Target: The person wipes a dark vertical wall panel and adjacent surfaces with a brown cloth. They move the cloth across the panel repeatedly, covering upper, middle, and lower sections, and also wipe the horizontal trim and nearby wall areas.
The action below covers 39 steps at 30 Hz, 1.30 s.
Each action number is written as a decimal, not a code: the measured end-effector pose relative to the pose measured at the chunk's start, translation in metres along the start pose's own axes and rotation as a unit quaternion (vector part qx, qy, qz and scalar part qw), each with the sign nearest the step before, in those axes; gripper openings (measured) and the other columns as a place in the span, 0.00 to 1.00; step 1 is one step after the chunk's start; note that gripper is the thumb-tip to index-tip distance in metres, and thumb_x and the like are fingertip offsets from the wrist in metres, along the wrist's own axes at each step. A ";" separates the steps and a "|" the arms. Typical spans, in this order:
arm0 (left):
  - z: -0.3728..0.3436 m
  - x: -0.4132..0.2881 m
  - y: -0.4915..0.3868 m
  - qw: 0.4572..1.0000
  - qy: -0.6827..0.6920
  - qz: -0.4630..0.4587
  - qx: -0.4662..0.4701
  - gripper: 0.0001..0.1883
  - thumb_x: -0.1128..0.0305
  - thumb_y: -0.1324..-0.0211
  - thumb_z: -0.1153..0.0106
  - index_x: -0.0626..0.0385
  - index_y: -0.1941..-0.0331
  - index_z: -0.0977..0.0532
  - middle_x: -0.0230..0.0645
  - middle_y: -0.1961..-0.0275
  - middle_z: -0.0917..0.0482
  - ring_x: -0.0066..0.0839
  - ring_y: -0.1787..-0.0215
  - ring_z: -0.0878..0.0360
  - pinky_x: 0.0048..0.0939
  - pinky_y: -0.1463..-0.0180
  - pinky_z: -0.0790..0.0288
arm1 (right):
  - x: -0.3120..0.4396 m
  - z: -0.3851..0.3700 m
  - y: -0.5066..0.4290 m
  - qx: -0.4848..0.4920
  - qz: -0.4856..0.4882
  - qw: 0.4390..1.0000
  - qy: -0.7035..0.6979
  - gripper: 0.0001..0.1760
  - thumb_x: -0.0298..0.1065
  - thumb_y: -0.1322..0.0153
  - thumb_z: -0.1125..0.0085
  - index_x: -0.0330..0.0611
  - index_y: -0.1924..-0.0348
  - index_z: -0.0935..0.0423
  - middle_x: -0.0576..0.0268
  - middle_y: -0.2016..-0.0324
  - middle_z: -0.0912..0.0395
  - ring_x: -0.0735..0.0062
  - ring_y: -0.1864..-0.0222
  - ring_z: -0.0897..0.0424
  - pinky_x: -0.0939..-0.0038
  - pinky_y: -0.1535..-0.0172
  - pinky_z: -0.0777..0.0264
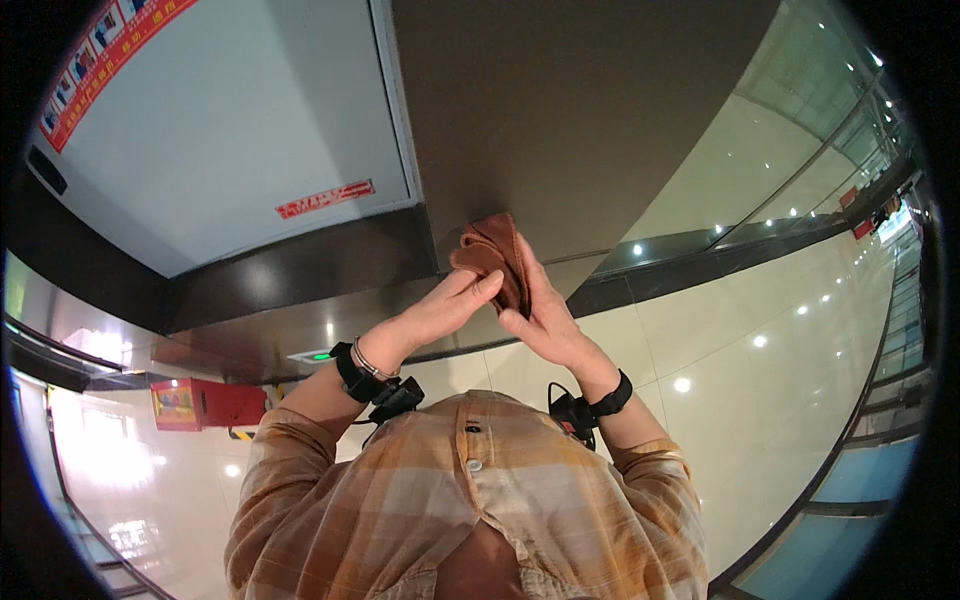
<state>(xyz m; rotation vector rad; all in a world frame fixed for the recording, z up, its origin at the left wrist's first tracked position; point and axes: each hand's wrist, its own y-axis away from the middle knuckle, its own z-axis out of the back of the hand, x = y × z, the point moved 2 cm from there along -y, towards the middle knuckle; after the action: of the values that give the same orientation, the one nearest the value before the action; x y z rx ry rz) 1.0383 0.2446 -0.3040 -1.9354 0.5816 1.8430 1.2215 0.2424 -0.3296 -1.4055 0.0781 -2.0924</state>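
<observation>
A folded reddish-brown cloth [495, 251] is pressed between my two hands, close in front of a dark brown wall panel [555, 127]. My left hand [450, 304] holds it from the left side, thumb laid over the lower folds. Along the cloth's right side lies my right hand [551, 319], fingers extended behind it and thumb near its lower end. Whether the cloth touches the panel I cannot tell. Black straps with small black devices are around both wrists, and a metal bangle circles the left one.
A pale grey door [300, 127] with red stickers stands at the upper left in a dark frame. A red box-shaped object [217, 403] is on the shiny tiled floor [712, 360] at the left. Glass panels [750, 150] run along the right.
</observation>
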 end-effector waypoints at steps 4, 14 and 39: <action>-0.014 -0.064 0.000 0.954 -0.276 -0.102 0.049 0.22 0.55 0.29 0.46 0.60 0.41 0.27 0.41 0.45 0.20 0.30 0.47 0.21 0.34 0.44 0.25 | 0.008 0.022 -0.005 -0.156 -0.099 0.963 -0.198 0.30 0.29 0.24 0.43 0.36 0.30 0.36 0.54 0.40 0.25 0.67 0.38 0.26 0.65 0.35 0.32; 0.056 -0.220 0.004 0.552 -0.502 -0.521 -0.414 0.27 0.65 0.34 0.43 0.61 0.34 0.33 0.48 0.31 0.31 0.46 0.30 0.34 0.44 0.28 0.39 | 0.070 0.035 -0.083 -0.193 0.224 0.875 0.384 0.35 0.35 0.47 0.23 0.58 0.44 0.19 0.49 0.32 0.38 0.33 0.27 0.45 0.39 0.33 0.41; 0.061 -0.247 -0.069 0.573 -0.484 -0.520 -0.409 0.38 0.58 0.25 0.52 0.67 0.24 0.55 0.56 0.22 0.48 0.51 0.20 0.51 0.47 0.21 0.51 | 0.123 0.199 -0.174 -0.269 0.497 0.666 0.487 0.19 0.46 0.41 0.27 0.62 0.56 0.15 0.57 0.33 0.31 0.41 0.32 0.32 0.49 0.32 0.35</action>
<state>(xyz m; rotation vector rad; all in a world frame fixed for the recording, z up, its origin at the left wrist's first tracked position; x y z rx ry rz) 1.0153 0.3413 -0.0602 -0.7222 -1.6359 1.8637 1.2828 0.3757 -0.0772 -0.0885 1.6015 -1.5529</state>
